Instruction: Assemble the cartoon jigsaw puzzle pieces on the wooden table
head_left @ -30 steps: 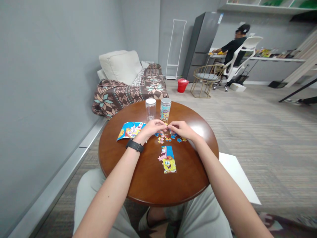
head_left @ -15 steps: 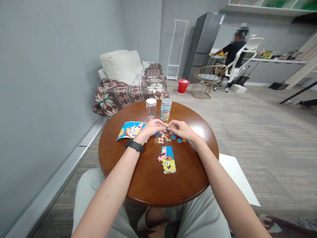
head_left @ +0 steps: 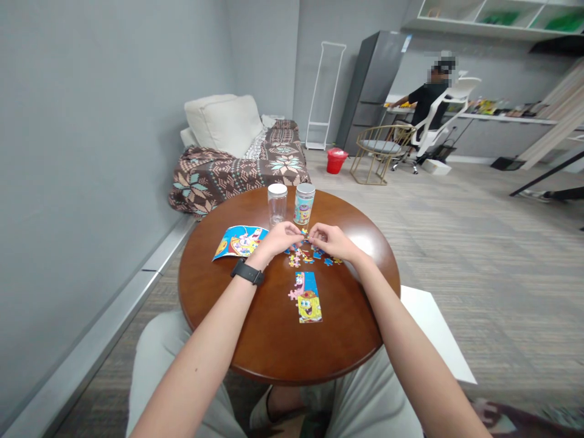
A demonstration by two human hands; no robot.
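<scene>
Over a pile of loose jigsaw pieces (head_left: 298, 258), my left hand (head_left: 283, 238) and my right hand (head_left: 334, 241) face each other with fingers pinched. A small coloured puzzle piece (head_left: 305, 232) shows between the fingertips; both hands seem to grip there, though the fingers partly hide it. Nearer to me lies a joined section of the puzzle (head_left: 309, 299), with a yellow cartoon face, a pink figure and blue background. To the left rests a curled picture sheet (head_left: 239, 239), its right edge partly behind my left hand.
Behind my hands stand a clear jar with a white lid (head_left: 277, 204) and a printed jar with a silver lid (head_left: 304, 204). All this is on a round brown table (head_left: 219, 304). Beyond are a covered sofa (head_left: 237, 164), a red bin (head_left: 336, 160) and a seated person (head_left: 429, 100).
My hands stay over the loose pieces, with the fingertips slightly shifted and a little further apart. The whole view has moved slightly; the joined section looks the same.
</scene>
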